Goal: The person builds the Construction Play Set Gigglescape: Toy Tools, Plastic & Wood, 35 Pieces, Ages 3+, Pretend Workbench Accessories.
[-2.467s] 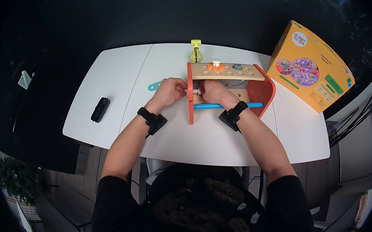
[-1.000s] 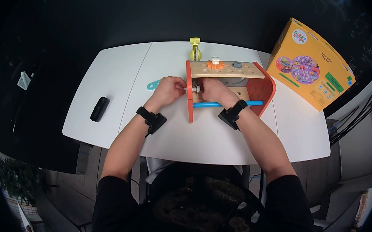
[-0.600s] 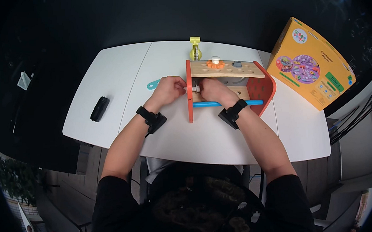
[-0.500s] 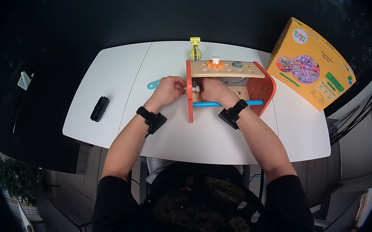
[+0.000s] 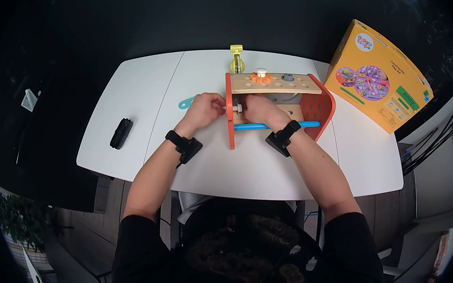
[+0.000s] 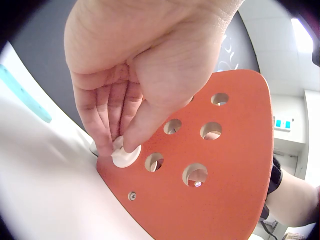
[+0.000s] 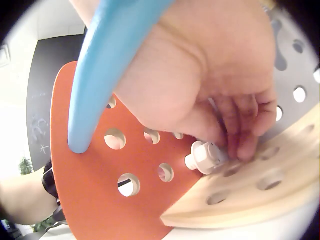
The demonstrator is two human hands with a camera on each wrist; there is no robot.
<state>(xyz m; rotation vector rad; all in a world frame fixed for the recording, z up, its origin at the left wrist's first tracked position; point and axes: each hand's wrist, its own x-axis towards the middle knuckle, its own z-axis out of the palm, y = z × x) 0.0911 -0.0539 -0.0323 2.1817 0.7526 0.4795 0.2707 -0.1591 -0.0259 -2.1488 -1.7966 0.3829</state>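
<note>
A toy workbench has orange side panels (image 6: 235,155) with round holes and wooden shelves. Outside its left panel, my left hand (image 5: 204,110) pinches the round head of a white plastic bolt (image 6: 126,156) between thumb and fingers. My right hand (image 5: 262,110) reaches in between the shelves, over the blue bar (image 5: 254,127). Its thumb and curled fingers grip at a white hexagonal nut (image 7: 205,157) on the inner side of that panel, just above the lower wooden shelf (image 7: 250,195). The fingers hide the nut's far side.
On the top shelf sit an orange gear (image 5: 261,78) under a white knob (image 5: 261,72) and a grey piece (image 5: 288,77). A yellow-green toy part (image 5: 237,59) stands behind. A teal strip (image 5: 186,103), a black case (image 5: 122,133) and a yellow box (image 5: 379,78) lie around.
Both hands stay at the left panel with only slight finger movement. The workbench and table appear a little higher in the head view.
</note>
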